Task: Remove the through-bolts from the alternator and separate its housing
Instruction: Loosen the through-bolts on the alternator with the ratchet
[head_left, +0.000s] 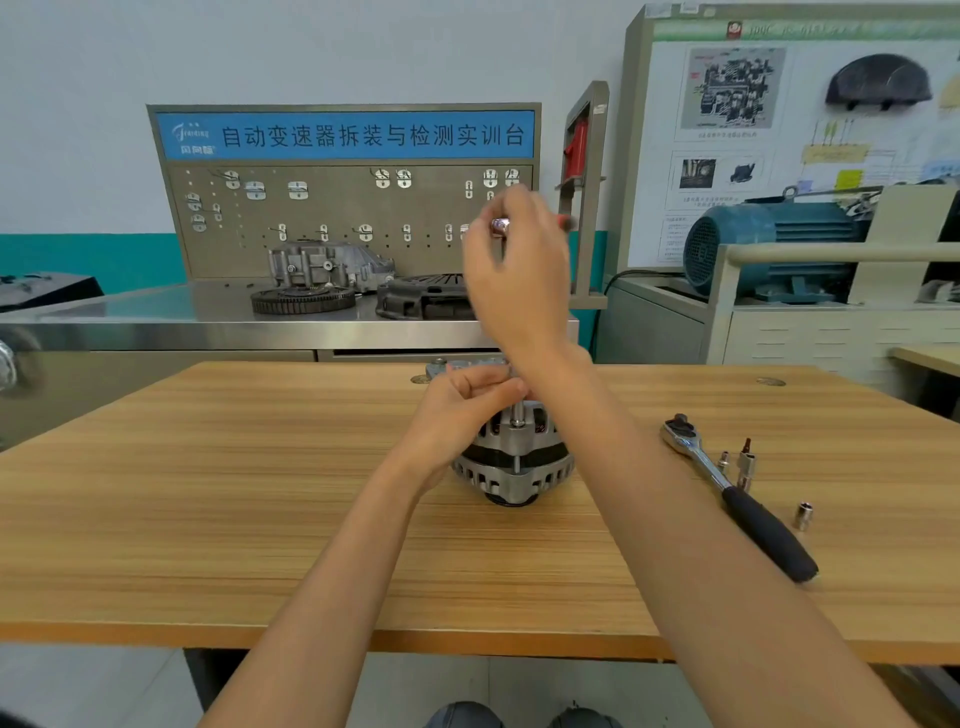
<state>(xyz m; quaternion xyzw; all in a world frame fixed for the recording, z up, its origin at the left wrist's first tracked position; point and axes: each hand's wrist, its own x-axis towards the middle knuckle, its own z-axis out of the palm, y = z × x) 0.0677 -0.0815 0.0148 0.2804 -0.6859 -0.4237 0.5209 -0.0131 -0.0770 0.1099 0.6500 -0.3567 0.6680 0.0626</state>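
The silver and black alternator (514, 467) stands on end on the wooden table (260, 493), near its middle. My left hand (462, 410) grips its upper part from the left, fingers curled over the top. A through-bolt (517, 457) runs down its near side, with a chrome socket (518, 415) seated on the bolt's head. My right hand (514, 270) is raised well above the alternator and grips a driver tool (500, 226) with a chrome end and a red end. My wrist hides most of the tool's shaft.
A black-handled ratchet (727, 483) lies on the table to the right, with small sockets (745, 462) and another socket (803, 514) beside it. Behind stands a steel bench (156, 322) with a gearbox casing (322, 265) and a pegboard. A blue motor (769, 249) sits at the right.
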